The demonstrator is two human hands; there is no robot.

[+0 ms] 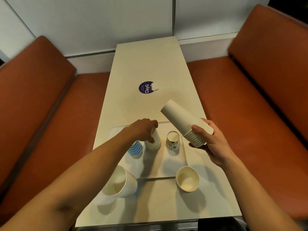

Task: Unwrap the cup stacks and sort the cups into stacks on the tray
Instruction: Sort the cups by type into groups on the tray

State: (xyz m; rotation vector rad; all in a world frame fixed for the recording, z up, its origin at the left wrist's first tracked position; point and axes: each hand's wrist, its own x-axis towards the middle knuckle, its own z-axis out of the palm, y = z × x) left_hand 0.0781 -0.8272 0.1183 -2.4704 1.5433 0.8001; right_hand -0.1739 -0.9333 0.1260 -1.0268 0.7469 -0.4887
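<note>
My left hand (143, 130) has its fingers curled round the top of a plain white upturned paper cup stack (155, 143) standing on the white plastic tray (170, 165). My right hand (205, 144) clamps the ribbed rim end of a long tilted stack of cream paper cups (181, 120), held in the air over the tray's right edge.

My worry is the left forearm, which hangs just above the blue-striped upturned cup (135, 148) and could topple it on pulling back. The tilted stack could also clip the floral-patterned upturned cup (173, 141).

I count three upturned piles on the tray and one held stack. Two mouth-up cups sit near the tray's front edge, a large white paper cup (119, 182) and a smaller cream paper cup (187, 180). The nested rims probably number several, but they blur.
</note>
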